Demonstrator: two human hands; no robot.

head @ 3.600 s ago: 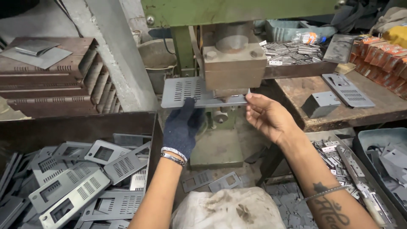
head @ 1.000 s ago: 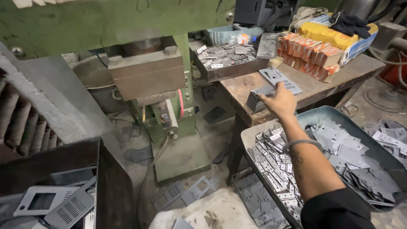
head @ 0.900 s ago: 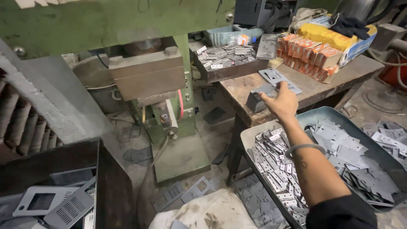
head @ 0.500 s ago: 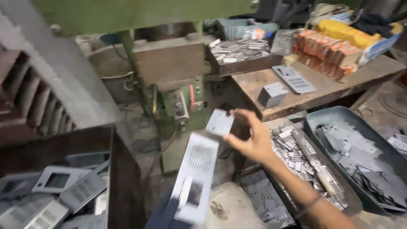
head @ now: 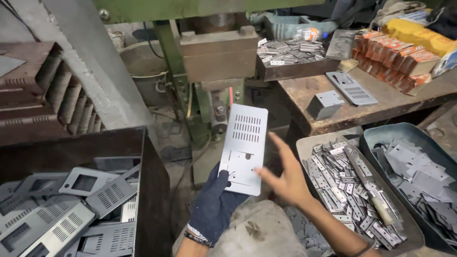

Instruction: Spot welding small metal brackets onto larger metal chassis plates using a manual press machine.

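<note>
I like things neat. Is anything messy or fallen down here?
Yes. Some flat metal pieces lie loose on the floor by the tray of small parts, not in it. The slotted plate in the gloved left hand looks undamaged.

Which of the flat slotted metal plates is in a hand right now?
The pale grey slotted plate held upright by the gloved left hand; another lies flat on the wooden bench.

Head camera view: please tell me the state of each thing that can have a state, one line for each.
Left hand: gloved, gripping the plate's lower edge.
Right hand: bare, open, beside the plate.
Slotted metal plate: flat, held upright.
Dark bin: holds many plates.
Grey tray: full of small parts.
Wooden bench: bears a plate and a bent piece.
</note>
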